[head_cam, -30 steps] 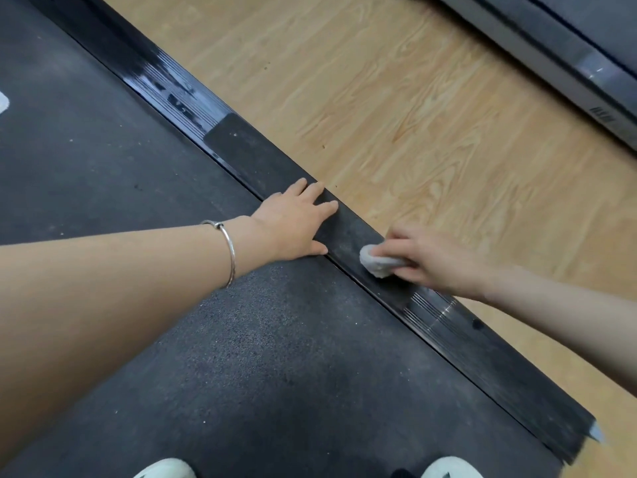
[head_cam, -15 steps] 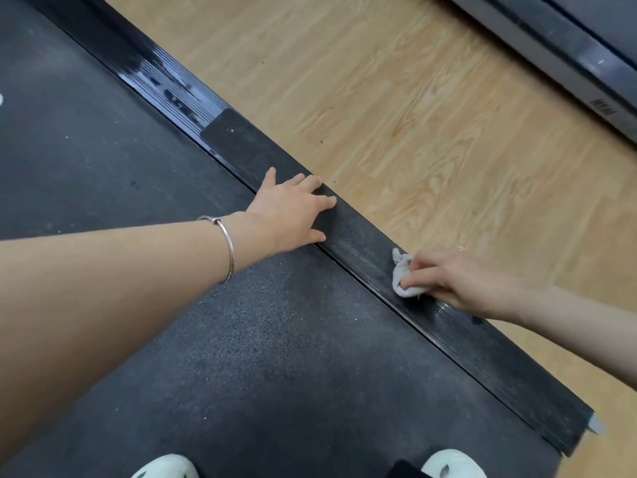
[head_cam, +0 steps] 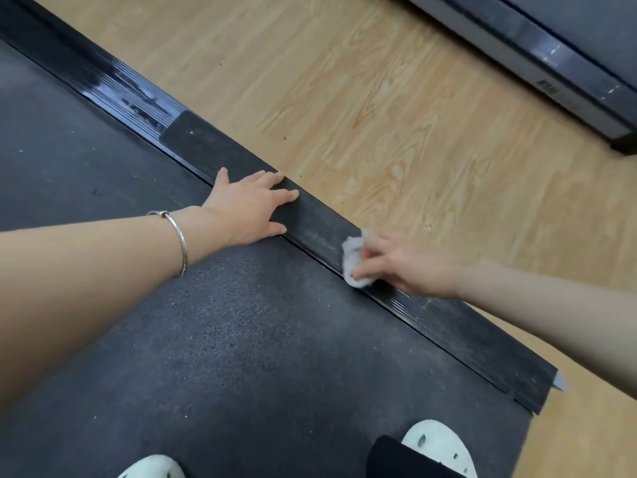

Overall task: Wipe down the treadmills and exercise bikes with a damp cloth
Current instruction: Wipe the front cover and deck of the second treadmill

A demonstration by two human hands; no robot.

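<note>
Small crumpled white cloth (head_cam: 352, 262) pressed on the black side rail (head_cam: 312, 224) of the treadmill, at the near end of the rail's matte patch where the ribbed strip begins, touching the inner edge beside the belt (head_cam: 224, 339).

Right hand (head_cam: 406, 267) over the cloth from the floor side, grip clamped on it, fingers curled round the wad. Outline slightly blurred. Forearm reaching in from the lower right.

Left hand (head_cam: 250, 208) flat on the same rail farther up, near the cloth but apart from it. Grip apart and holding nothing, fingers straight and spread across the matte patch, heel at the belt's edge. Apparently a brace for the lean. Thin metal bangle (head_cam: 181, 244) on the left wrist.

Step in hand, by judgement: wiping of the side rail, part way along its length. Far ribbed stretch glossy and wet-looking, near stretch dull.

Next move, probably: strokes along the ribs toward the rail's near end, with even pressure and enough cloth spread to reach the grooves.

Around: wood-pattern floor (head_cam: 379, 115), edge of a second machine (head_cam: 558, 63) at the upper right, two pale shoes (head_cam: 437, 443) on the belt at the bottom.
</note>
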